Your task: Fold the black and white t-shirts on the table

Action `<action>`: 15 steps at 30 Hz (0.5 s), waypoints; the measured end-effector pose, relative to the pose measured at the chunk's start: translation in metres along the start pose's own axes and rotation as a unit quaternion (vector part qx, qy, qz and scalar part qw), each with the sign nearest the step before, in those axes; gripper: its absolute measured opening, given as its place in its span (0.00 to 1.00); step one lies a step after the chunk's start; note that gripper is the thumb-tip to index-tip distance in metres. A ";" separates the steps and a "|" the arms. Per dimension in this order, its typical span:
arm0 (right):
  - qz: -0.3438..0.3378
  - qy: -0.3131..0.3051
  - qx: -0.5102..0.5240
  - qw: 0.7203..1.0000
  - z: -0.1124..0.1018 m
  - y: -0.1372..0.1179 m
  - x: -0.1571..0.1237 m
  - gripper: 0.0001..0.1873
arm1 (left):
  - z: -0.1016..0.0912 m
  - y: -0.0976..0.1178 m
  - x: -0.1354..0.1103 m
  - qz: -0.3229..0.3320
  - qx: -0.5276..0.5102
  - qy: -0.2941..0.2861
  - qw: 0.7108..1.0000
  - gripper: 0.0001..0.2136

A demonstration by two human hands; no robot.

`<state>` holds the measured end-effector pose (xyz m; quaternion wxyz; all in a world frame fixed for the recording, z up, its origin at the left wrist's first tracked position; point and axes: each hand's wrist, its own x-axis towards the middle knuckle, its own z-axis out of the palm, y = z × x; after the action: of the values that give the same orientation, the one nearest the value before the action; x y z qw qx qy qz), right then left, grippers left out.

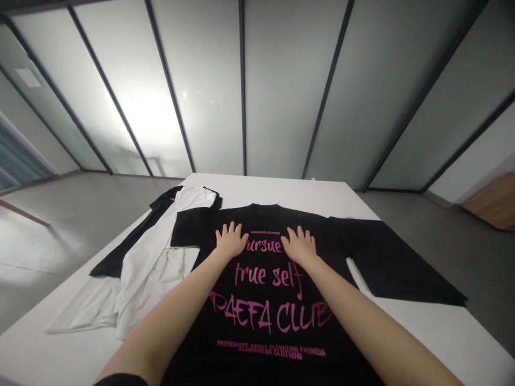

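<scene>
A black T-shirt (265, 220) with pink lettering is spread flat in front of me, its collar at the far end. My left hand (232, 239) rests on its upper left chest, fingers spread. On the upper right chest lies my right hand (300, 244), also with fingers apart, covering part of the top line of lettering. Both hands press flat on the cloth and hold nothing. The shirt's lower end runs out of view below.
The white table (281, 187) carries a loose heap of white garments (156, 268) and black garments (132, 236) on the left. Folded black cloth (398, 262) lies at the right edge, beside the shirt's sleeve. Frosted glass panels (209, 86) stand behind the table.
</scene>
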<state>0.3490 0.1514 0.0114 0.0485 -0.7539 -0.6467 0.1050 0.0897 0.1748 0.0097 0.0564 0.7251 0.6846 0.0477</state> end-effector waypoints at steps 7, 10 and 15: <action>0.044 0.032 -0.009 0.998 -0.025 0.045 0.069 0.34 | -0.018 -0.045 0.063 -0.046 0.005 0.028 0.999 0.28; 0.036 0.044 -0.008 0.998 -0.041 0.063 0.090 0.33 | -0.027 -0.057 0.078 -0.045 0.020 0.062 0.997 0.24; -0.004 0.052 -0.006 0.999 -0.051 0.079 0.118 0.28 | -0.035 -0.068 0.101 -0.026 0.034 0.063 0.997 0.21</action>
<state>0.4529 0.2581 0.0328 0.0778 -0.7562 -0.6468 0.0620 0.0238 0.2799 0.0335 -0.0107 0.7043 0.7065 0.0684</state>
